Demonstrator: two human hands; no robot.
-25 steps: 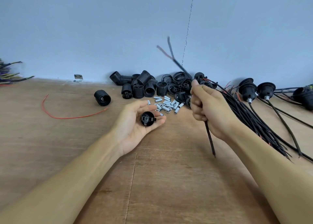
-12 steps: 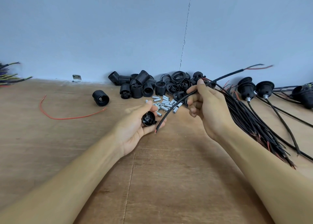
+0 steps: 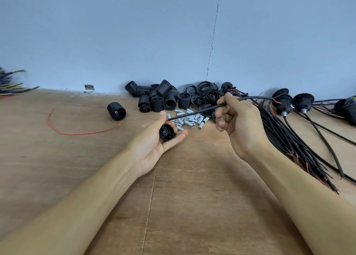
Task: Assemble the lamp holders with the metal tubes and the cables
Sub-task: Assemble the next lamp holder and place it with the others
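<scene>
Left hand holds the holder at frame centre, between thumb and fingers, its face toward the camera. Right hand pinches a cable. Its axis runs upper right to lower left, with the tip just above the holder and not yet in. Tubes lie just beyond on the wooden table.

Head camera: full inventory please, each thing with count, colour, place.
held lamp holder: one, black, in left palm
held cable: one, black, end near left thumb
metal tubes: many, silver, heaped beyond hands
lamp holder pile: many, black, against wall
lone lamp holder: one, black, left of pile
cable bundle: many, black, right of right hand
assembled holders: at least two, black, far right
red wire: one, red, table left
table: one, brown wood, underneath
left hand: one, holds lamp holder
right hand: one, pinches cable
</scene>
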